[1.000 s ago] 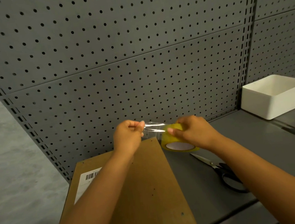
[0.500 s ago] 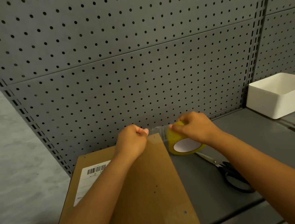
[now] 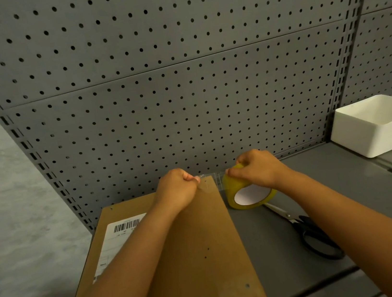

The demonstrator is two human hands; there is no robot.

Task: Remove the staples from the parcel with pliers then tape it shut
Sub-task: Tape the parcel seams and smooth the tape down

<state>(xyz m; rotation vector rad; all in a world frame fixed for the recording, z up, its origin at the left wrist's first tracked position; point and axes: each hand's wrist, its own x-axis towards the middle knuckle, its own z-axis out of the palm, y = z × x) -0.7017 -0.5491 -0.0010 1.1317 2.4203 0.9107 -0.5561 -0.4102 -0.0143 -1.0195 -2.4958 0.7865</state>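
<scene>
At the lower centre of the frame the cardboard parcel (image 3: 180, 258) lies flat on the grey tabletop (image 3: 279, 250), its far edge close to the pegboard wall (image 3: 169, 89). A white shipping label (image 3: 119, 239) with a barcode sits on its left half. On the right half, small dark holes dot the cardboard and no staples can be made out, so the staple-pulling part looks finished; no pliers are in view.

Just above the parcel's far right corner, the left hand (image 3: 178, 188) is curled closed, its fingers (image 3: 193, 179) pinching the free end of a clear tape strip (image 3: 210, 179). The strip runs rightward from that pinch to the yellow tape roll (image 3: 249, 192), which stands on edge on the tabletop just beside the parcel's right edge. The right hand (image 3: 256, 170) grips the roll from above, fingers wrapped over its top.

The taping step appears to be only beginning: a short length is drawn out over the far corner, and I cannot tell whether any of it has yet stuck to the cardboard. Laying tape down along the parcel, cutting it and pressing it flat all seem left to do.

Black-handled scissors (image 3: 313, 235) lie on the tabletop right of the parcel, near the roll. A white plastic bin (image 3: 379, 132) sits at the right edge of the frame.
</scene>
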